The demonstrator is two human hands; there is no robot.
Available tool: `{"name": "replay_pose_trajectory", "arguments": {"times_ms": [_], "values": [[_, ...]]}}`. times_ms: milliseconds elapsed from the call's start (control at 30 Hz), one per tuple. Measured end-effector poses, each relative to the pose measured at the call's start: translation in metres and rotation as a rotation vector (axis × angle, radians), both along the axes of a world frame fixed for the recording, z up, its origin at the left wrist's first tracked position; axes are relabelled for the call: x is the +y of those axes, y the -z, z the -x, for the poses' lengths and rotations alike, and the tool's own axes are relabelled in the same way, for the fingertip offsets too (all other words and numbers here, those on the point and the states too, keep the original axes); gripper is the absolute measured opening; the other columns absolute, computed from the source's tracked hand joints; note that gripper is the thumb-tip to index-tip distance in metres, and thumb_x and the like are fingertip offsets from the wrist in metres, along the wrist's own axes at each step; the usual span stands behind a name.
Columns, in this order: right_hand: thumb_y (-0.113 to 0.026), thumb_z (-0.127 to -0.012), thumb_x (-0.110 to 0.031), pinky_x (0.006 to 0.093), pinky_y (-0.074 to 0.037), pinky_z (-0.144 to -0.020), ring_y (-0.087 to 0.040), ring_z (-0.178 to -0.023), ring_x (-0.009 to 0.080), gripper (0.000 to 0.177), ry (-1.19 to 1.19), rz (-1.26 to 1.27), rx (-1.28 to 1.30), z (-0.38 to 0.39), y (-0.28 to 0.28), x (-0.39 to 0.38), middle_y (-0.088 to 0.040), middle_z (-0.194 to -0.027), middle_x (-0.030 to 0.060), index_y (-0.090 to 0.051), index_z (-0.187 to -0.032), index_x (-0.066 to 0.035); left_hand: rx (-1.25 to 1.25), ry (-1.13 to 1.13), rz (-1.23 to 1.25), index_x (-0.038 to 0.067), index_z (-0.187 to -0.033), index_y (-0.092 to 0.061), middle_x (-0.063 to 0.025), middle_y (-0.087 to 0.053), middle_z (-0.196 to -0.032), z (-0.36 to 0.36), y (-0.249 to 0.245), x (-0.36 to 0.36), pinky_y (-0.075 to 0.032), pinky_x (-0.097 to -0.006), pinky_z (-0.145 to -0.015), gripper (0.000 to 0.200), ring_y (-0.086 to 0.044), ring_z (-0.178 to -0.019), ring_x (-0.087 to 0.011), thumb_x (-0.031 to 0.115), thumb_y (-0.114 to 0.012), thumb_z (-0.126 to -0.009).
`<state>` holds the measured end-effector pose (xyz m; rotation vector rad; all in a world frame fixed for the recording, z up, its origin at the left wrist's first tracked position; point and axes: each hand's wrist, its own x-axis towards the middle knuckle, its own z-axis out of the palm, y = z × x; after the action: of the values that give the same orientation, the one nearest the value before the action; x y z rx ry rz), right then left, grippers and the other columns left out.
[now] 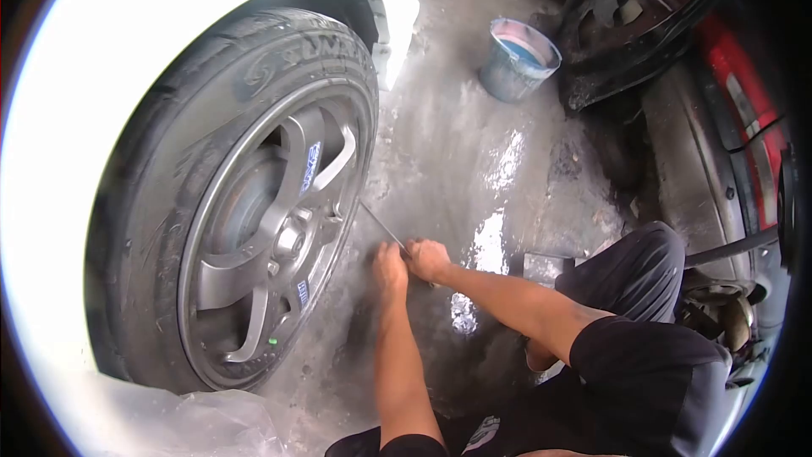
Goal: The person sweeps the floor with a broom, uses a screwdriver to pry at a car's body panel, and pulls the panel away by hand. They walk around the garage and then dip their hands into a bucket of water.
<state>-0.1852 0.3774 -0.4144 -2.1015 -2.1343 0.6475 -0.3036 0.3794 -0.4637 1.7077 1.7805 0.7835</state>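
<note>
A black tyre (pixel 161 203) on a grey spoked wheel (pixel 292 161) fills the left side, under the white car body. Just right of its rim, a thin metal rod (pixel 382 224) slants down from the tyre's edge to my hands. My right hand (pixel 428 260) is closed around the rod's lower end. Beside it, touching or nearly so, my left hand (pixel 391 269) has its fingers curled in; what they hold is hidden. A green valve cap (pixel 272 341) shows near the bottom of the rim.
A bucket (pixel 518 63) of bluish liquid stands on the wet concrete floor (pixel 457 144). Black and red car parts (pixel 626 25) lie at the upper right. Clear plastic sheeting (pixel 194 419) is at the lower left. My bent knee (pixel 634 267) is at the right.
</note>
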Motion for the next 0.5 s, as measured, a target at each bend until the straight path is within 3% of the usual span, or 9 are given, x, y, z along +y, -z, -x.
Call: {"name": "replay_pose_trajectory", "arguments": {"times_ms": [67, 100, 167, 200, 233, 300, 333, 400, 500], "values": [[-0.064, -0.089, -0.033, 0.0506, -0.056, -0.088, -0.071, -0.099, 0.0413, 0.032, -0.006, 0.071, -0.03, 0.0, 0.002, -0.002, -0.073, -0.099, 0.0262, -0.071, -0.101, -0.004, 0.063, -0.005, 0.026, -0.002, -0.098, -0.07, -0.0223, -0.071, -0.108, 0.005, -0.007, 0.002, -0.054, -0.0481, -0.087, 0.013, -0.069, -0.098, -0.0395, 0.008, -0.065, -0.091], [-0.064, -0.089, -0.033, 0.0506, -0.056, -0.088, -0.071, -0.099, 0.0413, 0.032, 0.0, 0.071, -0.035, 0.0, -0.008, -0.008, -0.073, -0.099, 0.0262, -0.071, -0.101, -0.004, 0.057, 0.0, 0.026, -0.002, -0.098, -0.07, -0.0223, -0.071, -0.108, 0.004, -0.003, 0.005, -0.054, -0.0481, -0.087, 0.013, -0.069, -0.098, -0.0395, 0.008, -0.065, -0.091], [-0.062, -0.088, -0.029, 0.0503, -0.055, -0.088, -0.07, -0.098, 0.0421, 0.03, 0.143, 0.048, 0.079, -0.004, -0.025, -0.018, -0.072, -0.101, 0.0273, -0.07, -0.101, -0.004, -0.323, -0.309, -0.023, -0.002, -0.095, -0.069, -0.0187, -0.071, -0.096, 0.0, 0.008, 0.017, -0.055, -0.044, -0.078, 0.01, -0.069, -0.082, -0.0346, 0.005, -0.069, -0.089], [-0.062, -0.088, -0.029, 0.0503, -0.055, -0.088, -0.07, -0.098, 0.0421, 0.03, 0.152, 0.048, 0.076, -0.011, -0.024, -0.025, -0.072, -0.101, 0.0273, -0.07, -0.101, -0.004, -0.41, -0.379, -0.1, -0.001, -0.098, -0.069, -0.0137, -0.07, -0.088, 0.0, 0.006, 0.024, -0.055, -0.0378, -0.07, 0.009, -0.068, -0.074, -0.0263, 0.007, -0.069, -0.093], [-0.06, -0.088, -0.026, 0.048, -0.055, -0.084, -0.071, -0.092, 0.039, 0.029, 0.228, -0.038, 0.209, -0.023, -0.022, -0.03, -0.072, -0.096, 0.0251, -0.07, -0.103, -0.003, -0.414, -0.372, -0.104, -0.001, -0.098, -0.069, -0.0137, -0.07, -0.088, 0.001, -0.008, 0.032, -0.055, -0.0378, -0.07, 0.009, -0.068, -0.074, -0.0263, 0.007, -0.069, -0.093], [-0.058, -0.089, -0.023, 0.0457, -0.055, -0.08, -0.071, -0.086, 0.0358, 0.029, 0.312, -0.134, 0.338, -0.042, -0.025, -0.042, -0.072, -0.091, 0.0229, -0.07, -0.105, -0.003, -1.225, -0.455, 0.222, 0.001, -0.105, -0.069, -0.0093, -0.068, -0.088, 0.002, -0.039, 0.044, -0.056, -0.0329, -0.068, 0.012, -0.068, -0.076, -0.0204, 0.01, -0.068, -0.097], [-0.054, -0.088, -0.022, 0.0465, -0.053, -0.08, -0.068, -0.086, 0.039, 0.029, 0.306, -0.169, 0.471, -0.046, -0.037, -0.05, -0.069, -0.091, 0.0245, -0.067, -0.104, -0.001, -1.228, -0.443, 0.222, 0.001, -0.105, -0.069, -0.0093, -0.068, -0.088, 0.001, -0.053, 0.053, -0.056, -0.0329, -0.068, 0.012, -0.068, -0.076, -0.0204, 0.01, -0.068, -0.097], [-0.051, -0.094, -0.019, 0.0438, -0.05, -0.075, -0.058, -0.077, 0.0399, 0.025, 0.384, -0.163, 0.688, -0.047, -0.064, -0.066, -0.061, -0.084, 0.0232, -0.063, -0.104, 0.001, -1.57, -0.37, 0.258, 0.0, -0.113, -0.068, -0.0071, -0.068, -0.09, -0.006, -0.079, 0.066, -0.057, -0.0307, -0.072, 0.018, -0.067, -0.079, -0.0168, 0.013, -0.067, -0.101], [-0.054, -0.102, -0.019, 0.0417, -0.049, -0.072, -0.054, -0.074, 0.0381, 0.022, 0.344, -0.268, 0.628, -0.049, -0.091, -0.074, -0.059, -0.082, 0.0212, -0.063, -0.105, 0.0, -1.763, -0.254, 0.135, -0.005, -0.121, -0.063, -0.0111, -0.069, -0.099, -0.017, -0.117, 0.076, -0.06, -0.0366, -0.082, 0.027, -0.07, -0.092, -0.023, 0.012, -0.066, -0.101]]}}
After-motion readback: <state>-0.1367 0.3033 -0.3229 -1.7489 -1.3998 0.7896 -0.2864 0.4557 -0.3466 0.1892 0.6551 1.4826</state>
